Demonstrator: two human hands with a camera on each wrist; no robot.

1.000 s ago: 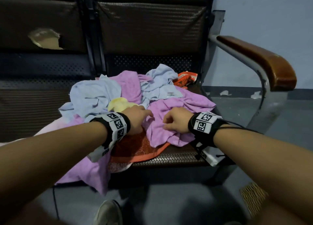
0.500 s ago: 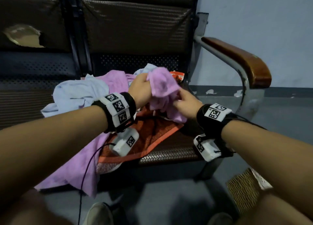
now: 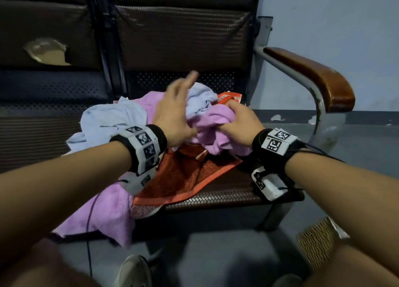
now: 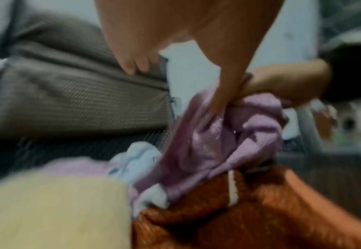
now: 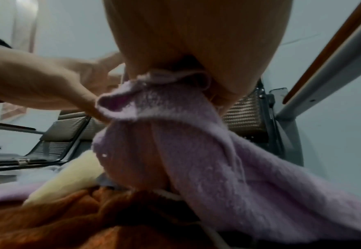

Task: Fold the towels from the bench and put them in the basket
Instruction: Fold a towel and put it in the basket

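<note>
Towels [image 3: 112,122] lie unfolded on the bench [image 3: 216,198]; basket [image 3: 315,241] sits near right. Right hand [image 3: 239,122] grasps 1 purple towel [image 3: 209,125], left hand [image 3: 172,112] spreads released.

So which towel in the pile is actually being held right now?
The bunched purple towel on top of the orange one: the right hand grips it. The blue towels and the other purple one lie loose.

Left hand [image 3: 174,112] fingers motion-blurred. Woven basket [image 3: 319,241] partly hidden behind the right forearm. Yellow towel [image 4: 54,210] blurred, cut off at the frame's bottom edge.
</note>
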